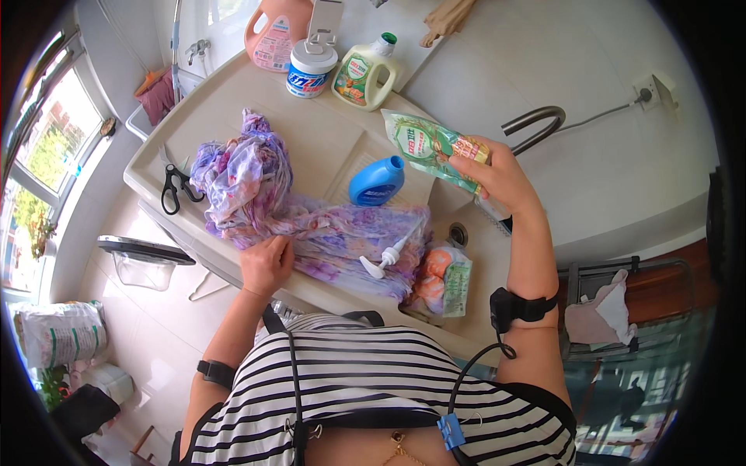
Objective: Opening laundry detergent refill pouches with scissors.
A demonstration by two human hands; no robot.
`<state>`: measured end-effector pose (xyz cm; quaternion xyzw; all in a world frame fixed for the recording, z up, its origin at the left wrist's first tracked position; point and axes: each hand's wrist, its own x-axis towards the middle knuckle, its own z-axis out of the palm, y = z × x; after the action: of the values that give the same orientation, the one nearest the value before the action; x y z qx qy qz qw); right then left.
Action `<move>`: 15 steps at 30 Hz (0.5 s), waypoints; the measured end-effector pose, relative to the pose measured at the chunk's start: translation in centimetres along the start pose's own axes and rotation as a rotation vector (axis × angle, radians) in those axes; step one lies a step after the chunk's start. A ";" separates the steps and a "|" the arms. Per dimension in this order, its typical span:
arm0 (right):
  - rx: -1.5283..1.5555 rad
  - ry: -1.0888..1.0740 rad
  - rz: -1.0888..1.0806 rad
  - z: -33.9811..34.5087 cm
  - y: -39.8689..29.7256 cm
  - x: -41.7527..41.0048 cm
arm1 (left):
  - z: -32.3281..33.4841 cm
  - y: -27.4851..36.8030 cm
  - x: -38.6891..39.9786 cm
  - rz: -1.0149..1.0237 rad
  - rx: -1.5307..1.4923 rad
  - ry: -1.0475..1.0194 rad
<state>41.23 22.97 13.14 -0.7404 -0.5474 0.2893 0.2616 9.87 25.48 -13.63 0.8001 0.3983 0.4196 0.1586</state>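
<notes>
My right hand (495,175) grips a green refill pouch (428,143) by its bottom end, held up over the sink's right side and tilted. Below the pouch's other end stands a blue plastic bottle (376,183) with its neck uncapped. A white pump head (384,259) lies on the purple floral fabric (344,244) spread across the sink. More of that fabric is bunched up at the left. My left hand (267,265) rests with curled fingers against the cloth's near edge; whether it pinches the cloth is hidden.
Black-handled scissors (179,186) lie on the left ledge of the laundry sink (326,128). At the back stand a pink jug (274,35), a white tub (312,70) and a green-capped bottle (361,73). A bag with orange contents (437,276) sits by the drain (458,234). A faucet (536,125) curves in at right.
</notes>
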 end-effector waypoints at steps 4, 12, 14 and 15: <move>0.011 0.013 -0.044 -0.2 0.0 -0.1 | 0.2 0.3 0.1 -0.031 -0.004 0.017; -0.102 -0.051 -0.053 -0.8 1.3 1.0 | 1.1 0.2 -0.3 -0.023 0.115 0.013; -0.098 -0.037 -0.070 -0.7 1.8 1.2 | 1.1 0.3 -0.3 -0.015 0.123 0.021; -0.113 -0.037 -0.081 -0.8 2.0 1.2 | 1.1 0.5 -0.3 -0.029 0.124 0.025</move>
<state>43.36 23.57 12.11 -0.7258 -0.5970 0.2610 0.2207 10.92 25.03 -14.14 0.7973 0.4370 0.4016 0.1097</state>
